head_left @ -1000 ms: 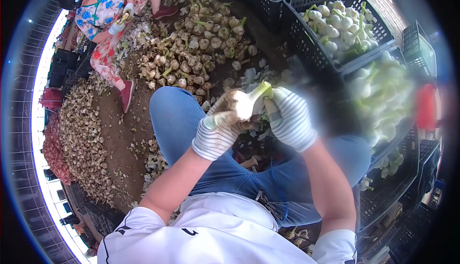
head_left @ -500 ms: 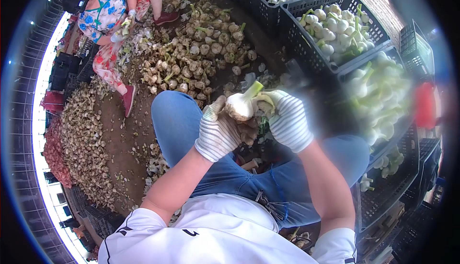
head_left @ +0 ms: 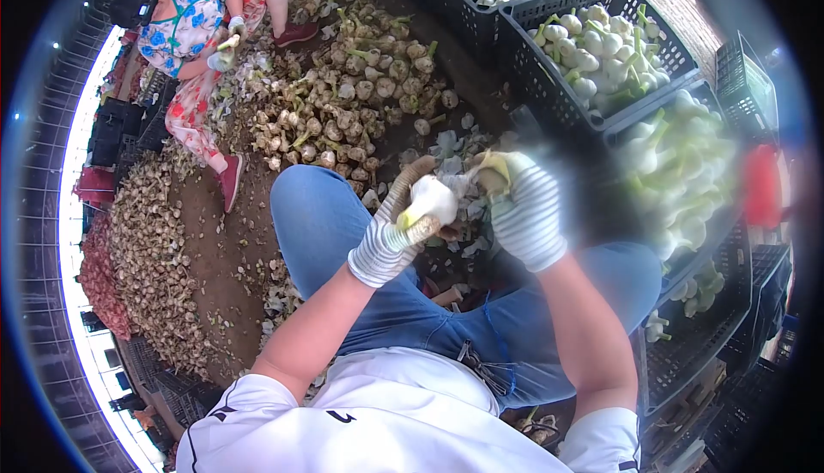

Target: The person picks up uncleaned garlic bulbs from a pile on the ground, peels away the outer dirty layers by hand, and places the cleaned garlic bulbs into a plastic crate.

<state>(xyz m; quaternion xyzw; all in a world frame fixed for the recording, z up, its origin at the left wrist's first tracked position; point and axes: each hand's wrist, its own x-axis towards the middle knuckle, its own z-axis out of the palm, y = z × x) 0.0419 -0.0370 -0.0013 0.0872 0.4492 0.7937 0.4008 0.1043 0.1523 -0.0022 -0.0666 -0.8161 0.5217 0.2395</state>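
My left hand (head_left: 384, 239), in a striped white glove with a soiled palm, is closed round a garlic bulb (head_left: 435, 199). The bulb is white and smooth, and its short yellow-green stem points down toward my wrist. Just to the right, my right hand (head_left: 528, 215), gloved the same way, pinches a strip of yellowish garlic skin (head_left: 493, 168) between thumb and fingers. A pale shred of skin spans part of the gap between the hands; whether it still joins the bulb I cannot tell. Loose white peelings (head_left: 468, 215) lie on the ground beneath.
Ahead is a heap of unpeeled garlic (head_left: 343, 95). Black crates (head_left: 549, 69) of clean white bulbs stand at the right, one partly blurred. Another person (head_left: 184, 27) in flowered clothing works at the upper left. A second garlic pile (head_left: 154, 250) lies at far left.
The bulb has turned in my left hand, its stem swinging from up-right to down-left. My right hand has drawn slightly away to the right, with skin in its fingers.
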